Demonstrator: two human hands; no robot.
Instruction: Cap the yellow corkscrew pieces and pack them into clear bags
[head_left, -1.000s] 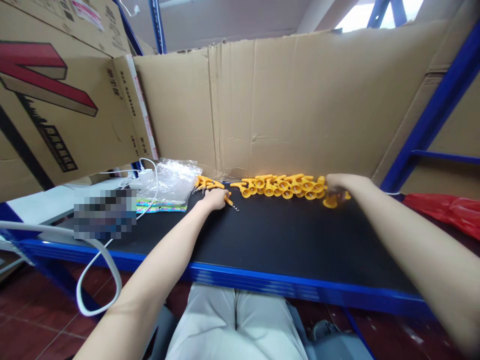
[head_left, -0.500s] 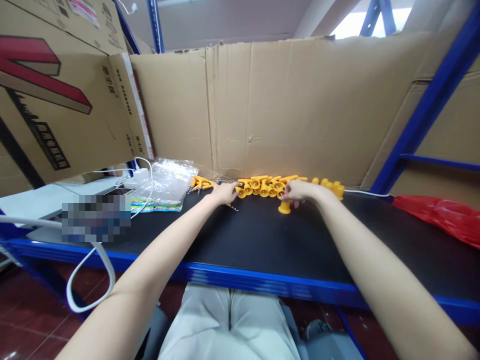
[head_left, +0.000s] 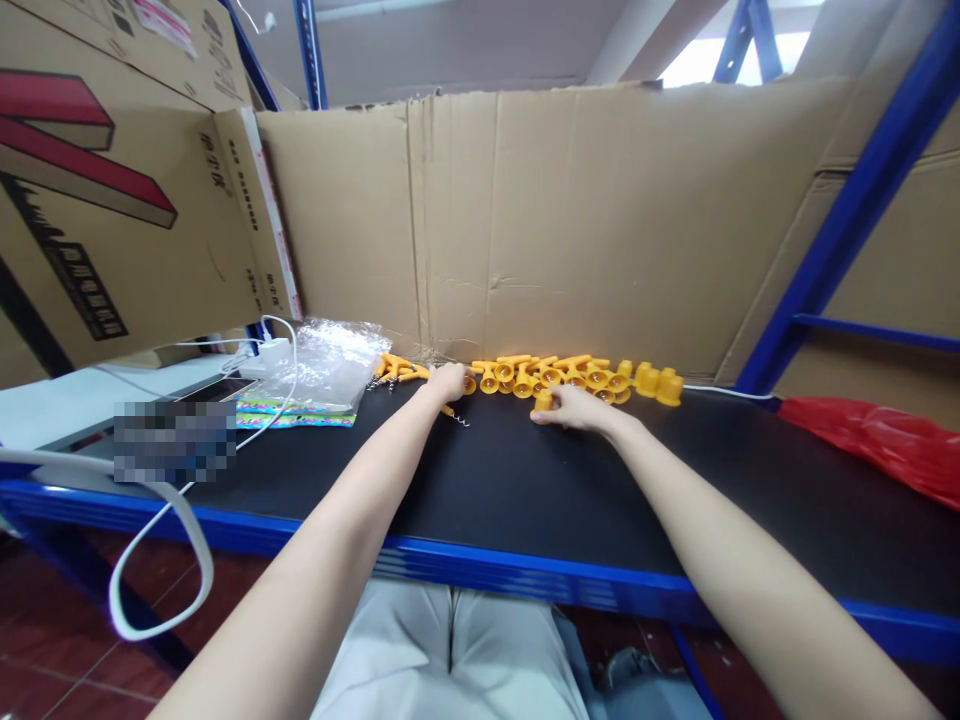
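My right hand [head_left: 577, 408] is closed on a yellow plastic sleeve [head_left: 541, 405], a short flared cup, just above or on the black tabletop in front of the row. My left hand [head_left: 448, 383] is curled at the left end of the row, its fingertips beside a yellow bell-shaped end [head_left: 470, 385]; what it grips is hidden. Below it lies a corkscrew [head_left: 459, 418] with its metal spiral showing. Along the cardboard runs a row of yellow corkscrews in flared sleeves [head_left: 523, 385]. Several bare corkscrews [head_left: 394, 367] are heaped to the left.
Several yellow sleeves [head_left: 660, 383] stand at the row's right end. A clear plastic bag [head_left: 330, 360] and a white cable [head_left: 289, 400] lie left; a red plastic bag [head_left: 870, 445] lies right. A cardboard wall [head_left: 600, 230] closes the back, and a blue rail [head_left: 525, 572] edges the front.
My right hand has moved left with the yellow sleeve, uncovering more of the row's right part. My left hand has barely moved. The view has shifted slightly.
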